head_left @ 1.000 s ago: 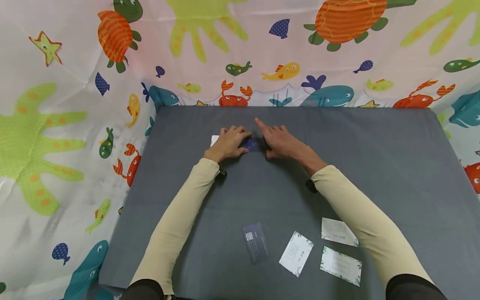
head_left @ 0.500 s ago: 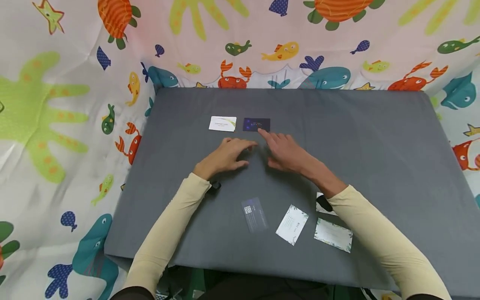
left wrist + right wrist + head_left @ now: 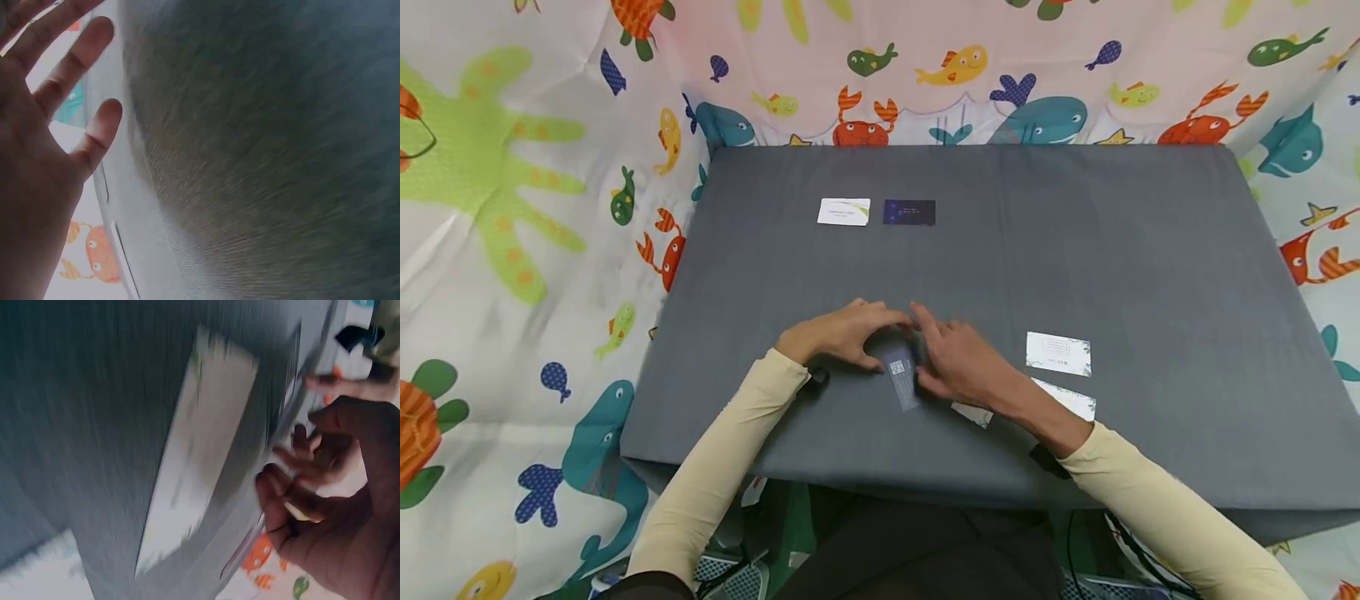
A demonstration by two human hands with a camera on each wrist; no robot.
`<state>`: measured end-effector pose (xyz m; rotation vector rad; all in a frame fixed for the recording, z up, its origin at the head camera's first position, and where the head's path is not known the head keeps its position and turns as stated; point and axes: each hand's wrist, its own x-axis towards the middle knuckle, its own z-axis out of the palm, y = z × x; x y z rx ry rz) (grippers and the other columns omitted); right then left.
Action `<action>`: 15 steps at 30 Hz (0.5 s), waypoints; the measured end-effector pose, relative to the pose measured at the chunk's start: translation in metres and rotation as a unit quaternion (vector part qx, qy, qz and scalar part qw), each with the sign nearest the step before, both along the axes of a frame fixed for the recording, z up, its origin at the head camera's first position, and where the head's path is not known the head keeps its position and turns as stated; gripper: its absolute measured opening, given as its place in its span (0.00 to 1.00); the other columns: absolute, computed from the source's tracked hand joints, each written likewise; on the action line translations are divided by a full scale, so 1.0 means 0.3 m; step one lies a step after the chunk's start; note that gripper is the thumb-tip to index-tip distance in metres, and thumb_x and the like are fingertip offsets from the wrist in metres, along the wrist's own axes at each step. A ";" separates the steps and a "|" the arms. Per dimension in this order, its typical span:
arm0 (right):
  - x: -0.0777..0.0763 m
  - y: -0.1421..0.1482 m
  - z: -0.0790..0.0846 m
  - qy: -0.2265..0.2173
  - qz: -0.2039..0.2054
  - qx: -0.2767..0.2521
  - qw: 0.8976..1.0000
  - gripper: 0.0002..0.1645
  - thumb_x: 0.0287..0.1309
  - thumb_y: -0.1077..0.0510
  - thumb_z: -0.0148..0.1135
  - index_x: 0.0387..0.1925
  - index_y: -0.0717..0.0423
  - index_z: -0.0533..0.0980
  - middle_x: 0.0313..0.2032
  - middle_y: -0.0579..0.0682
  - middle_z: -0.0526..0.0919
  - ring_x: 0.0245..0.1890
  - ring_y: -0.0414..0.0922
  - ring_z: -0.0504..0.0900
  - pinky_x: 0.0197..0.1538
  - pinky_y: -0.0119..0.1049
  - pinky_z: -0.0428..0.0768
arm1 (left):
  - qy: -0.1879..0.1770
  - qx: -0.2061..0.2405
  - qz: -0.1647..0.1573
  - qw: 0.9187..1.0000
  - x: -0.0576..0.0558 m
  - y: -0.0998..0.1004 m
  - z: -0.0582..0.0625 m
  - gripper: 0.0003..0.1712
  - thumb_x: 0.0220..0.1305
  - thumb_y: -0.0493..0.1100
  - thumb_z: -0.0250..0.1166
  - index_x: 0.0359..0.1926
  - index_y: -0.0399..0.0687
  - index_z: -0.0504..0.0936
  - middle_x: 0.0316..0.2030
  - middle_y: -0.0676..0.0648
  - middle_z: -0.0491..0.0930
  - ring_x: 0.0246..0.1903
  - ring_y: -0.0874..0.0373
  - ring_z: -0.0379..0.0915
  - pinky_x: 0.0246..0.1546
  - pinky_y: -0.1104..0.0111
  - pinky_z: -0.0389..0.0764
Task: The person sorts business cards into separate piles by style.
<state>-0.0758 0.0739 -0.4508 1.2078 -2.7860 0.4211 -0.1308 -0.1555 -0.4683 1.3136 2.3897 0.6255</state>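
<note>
A see-through business card with a QR code (image 3: 901, 385) lies near the table's front, between my two hands. My left hand (image 3: 848, 332) is just to its left and above it, fingers extended and holding nothing. On the other side hovers my right hand (image 3: 961, 363), its index finger pointing forward and its other fingers loosely bent. Nothing is between the fingers of either hand. In the right wrist view a white leaf-edged card (image 3: 200, 450) lies beside that hand. My right hand and wrist partly cover two white cards in the head view.
A white card (image 3: 844, 212) and a dark blue card (image 3: 910, 212) lie side by side towards the back of the grey table (image 3: 1150, 275). To the right are two leaf-edged white cards, an upper card (image 3: 1058, 353) and a lower card (image 3: 1071, 400).
Both hands have drawn back from the dark blue card, leaving it beside the white one, and come over the see-through card. The head view has tilted downward.
</note>
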 end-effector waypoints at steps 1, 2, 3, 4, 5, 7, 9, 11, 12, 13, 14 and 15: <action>0.019 -0.007 0.000 -0.001 -0.008 0.019 1.000 0.55 0.46 0.42 0.63 0.67 0.65 0.49 0.29 0.55 0.79 0.24 0.51 0.75 0.33 0.46 0.74 | 0.003 -0.006 -0.004 1.000 0.001 -0.003 -0.003 0.44 0.42 0.52 0.73 0.62 0.58 0.65 0.53 0.59 0.71 0.43 0.61 0.65 0.45 0.62 0.61; 0.038 -0.014 -0.003 -0.003 -0.016 0.039 0.999 0.60 0.44 0.37 0.63 0.68 0.64 0.47 0.32 0.57 0.80 0.25 0.52 0.76 0.33 0.46 0.74 | 0.004 -0.011 -0.009 1.000 0.002 -0.005 -0.006 0.43 0.43 0.52 0.73 0.62 0.58 0.65 0.54 0.59 0.70 0.43 0.60 0.64 0.45 0.61 0.61; 0.055 -0.022 -0.005 -0.007 -0.025 0.058 0.998 0.64 0.42 0.32 0.62 0.68 0.64 0.45 0.35 0.58 0.80 0.27 0.53 0.76 0.34 0.47 0.74 | 0.003 -0.017 -0.012 1.000 0.003 -0.007 -0.011 0.43 0.44 0.52 0.72 0.62 0.58 0.64 0.55 0.59 0.69 0.43 0.60 0.64 0.46 0.61 0.61; 0.070 -0.031 -0.007 -0.012 -0.036 0.072 0.997 0.68 0.39 0.28 0.62 0.69 0.64 0.43 0.38 0.59 0.79 0.28 0.54 0.76 0.34 0.47 0.74 | 0.002 -0.021 -0.013 1.000 0.004 -0.008 -0.016 0.43 0.44 0.52 0.72 0.62 0.58 0.64 0.56 0.59 0.69 0.44 0.60 0.64 0.46 0.60 0.62; 0.083 -0.039 -0.010 -0.017 -0.046 0.083 0.995 0.70 0.37 0.26 0.61 0.69 0.63 0.42 0.40 0.60 0.79 0.29 0.55 0.76 0.35 0.48 0.74 | 0.004 -0.028 -0.015 1.000 0.005 -0.008 -0.021 0.43 0.44 0.52 0.72 0.63 0.58 0.64 0.56 0.60 0.68 0.44 0.61 0.64 0.47 0.60 0.62; 0.104 -0.054 -0.015 -0.027 -0.063 0.094 0.993 0.73 0.35 0.24 0.60 0.69 0.63 0.40 0.42 0.60 0.78 0.32 0.56 0.76 0.37 0.48 0.73 | 0.000 -0.037 -0.017 0.999 0.008 -0.008 -0.029 0.44 0.44 0.52 0.72 0.64 0.59 0.63 0.57 0.61 0.68 0.45 0.61 0.64 0.47 0.60 0.63; 0.117 -0.065 -0.019 -0.034 -0.076 0.095 0.992 0.74 0.34 0.25 0.62 0.69 0.63 0.38 0.43 0.60 0.77 0.34 0.56 0.76 0.39 0.48 0.73 | -0.002 -0.038 -0.018 0.999 0.009 -0.006 -0.035 0.44 0.44 0.53 0.72 0.63 0.59 0.63 0.57 0.61 0.68 0.46 0.61 0.64 0.48 0.60 0.63; 0.125 -0.072 -0.019 -0.042 -0.084 0.091 0.991 0.74 0.35 0.28 0.64 0.69 0.64 0.37 0.44 0.60 0.76 0.36 0.57 0.76 0.40 0.48 0.73 | 0.001 -0.032 -0.019 0.999 0.009 -0.004 -0.038 0.42 0.45 0.53 0.72 0.62 0.59 0.64 0.55 0.61 0.69 0.47 0.62 0.65 0.48 0.60 0.63; 0.127 -0.074 -0.019 -0.045 -0.086 0.090 0.991 0.73 0.35 0.30 0.65 0.69 0.64 0.37 0.44 0.60 0.76 0.36 0.56 0.76 0.40 0.48 0.72 | 0.001 -0.027 -0.019 0.999 0.009 -0.004 -0.038 0.40 0.45 0.53 0.71 0.61 0.59 0.65 0.53 0.61 0.70 0.47 0.62 0.65 0.48 0.61 0.63; 0.127 -0.075 -0.017 -0.047 -0.087 0.087 0.991 0.73 0.36 0.32 0.65 0.69 0.64 0.36 0.44 0.60 0.76 0.35 0.56 0.76 0.40 0.48 0.72 | 0.002 -0.021 -0.018 1.000 0.009 -0.004 -0.039 0.38 0.45 0.53 0.72 0.59 0.59 0.67 0.51 0.61 0.71 0.46 0.63 0.65 0.47 0.61 0.63; 0.127 -0.076 -0.015 -0.049 -0.086 0.083 0.992 0.72 0.36 0.34 0.66 0.69 0.64 0.36 0.44 0.60 0.76 0.34 0.56 0.76 0.39 0.48 0.73 | 0.004 -0.015 -0.016 1.000 0.011 -0.005 -0.039 0.36 0.45 0.54 0.72 0.57 0.58 0.68 0.49 0.61 0.71 0.45 0.63 0.65 0.46 0.62 0.63; 0.127 -0.076 -0.014 -0.052 -0.086 0.078 0.992 0.72 0.35 0.36 0.67 0.69 0.63 0.36 0.43 0.60 0.77 0.33 0.56 0.75 0.38 0.48 0.73 | 0.006 -0.009 -0.013 1.000 0.013 -0.005 -0.038 0.35 0.45 0.54 0.72 0.55 0.58 0.69 0.48 0.60 0.71 0.44 0.63 0.65 0.45 0.62 0.63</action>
